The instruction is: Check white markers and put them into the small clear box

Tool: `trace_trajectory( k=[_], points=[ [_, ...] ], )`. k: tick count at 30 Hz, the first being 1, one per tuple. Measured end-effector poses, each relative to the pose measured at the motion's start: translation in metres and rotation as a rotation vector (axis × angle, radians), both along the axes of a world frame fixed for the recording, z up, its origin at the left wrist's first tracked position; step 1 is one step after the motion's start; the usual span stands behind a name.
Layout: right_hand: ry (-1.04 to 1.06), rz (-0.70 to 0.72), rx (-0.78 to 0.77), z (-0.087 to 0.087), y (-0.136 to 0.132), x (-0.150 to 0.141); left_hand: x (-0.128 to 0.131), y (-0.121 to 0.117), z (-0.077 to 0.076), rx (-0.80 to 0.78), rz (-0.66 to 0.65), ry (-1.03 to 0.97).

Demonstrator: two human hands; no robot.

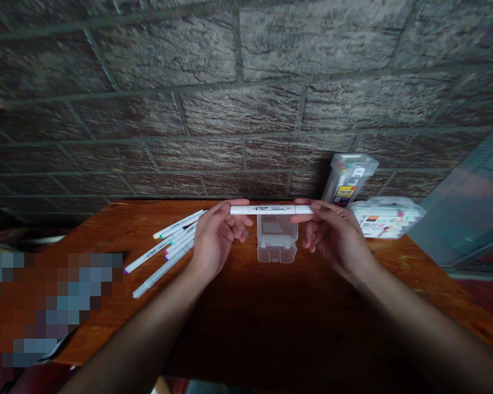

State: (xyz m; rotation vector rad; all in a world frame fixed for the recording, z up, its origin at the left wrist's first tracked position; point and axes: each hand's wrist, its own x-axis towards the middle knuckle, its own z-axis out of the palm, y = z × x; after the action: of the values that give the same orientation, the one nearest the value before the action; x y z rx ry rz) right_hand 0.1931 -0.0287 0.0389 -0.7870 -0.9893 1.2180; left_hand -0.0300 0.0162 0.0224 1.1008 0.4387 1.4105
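Note:
A white marker pen (267,209) with dark print is held level between my two hands, above the table. My left hand (216,235) pinches its left end with thumb and finger, the other fingers curled. At the opposite end, my right hand (332,230) grips the marker the same way. Behind and below it sits an open clear plastic case (277,249), partly covered by the pen. Several more white markers (160,254) with coloured ends lie in a loose bunch left of my left hand, which hides some of their far ends.
A tall clear container (349,178) with a yellow label stands at the back right. Beside it is a clear handled case (388,219) with a printed label. The wooden table (246,323) meets a brick wall (238,109). A pixelated patch covers the table's left side.

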Motion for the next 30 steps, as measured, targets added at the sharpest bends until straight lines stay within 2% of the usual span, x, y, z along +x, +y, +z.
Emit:
trace_trajectory(
  k=[15, 30],
  points=[
    [0.015, 0.006, -0.04, 0.0027, -0.0004, 0.0011, -0.0004, -0.0013, 0.0029, 0.004, -0.022, 0.009],
    [-0.047, -0.015, -0.009, -0.0007, 0.0, 0.0008, 0.0015, -0.0017, 0.0023, 0.002, 0.025, 0.056]
  ],
)
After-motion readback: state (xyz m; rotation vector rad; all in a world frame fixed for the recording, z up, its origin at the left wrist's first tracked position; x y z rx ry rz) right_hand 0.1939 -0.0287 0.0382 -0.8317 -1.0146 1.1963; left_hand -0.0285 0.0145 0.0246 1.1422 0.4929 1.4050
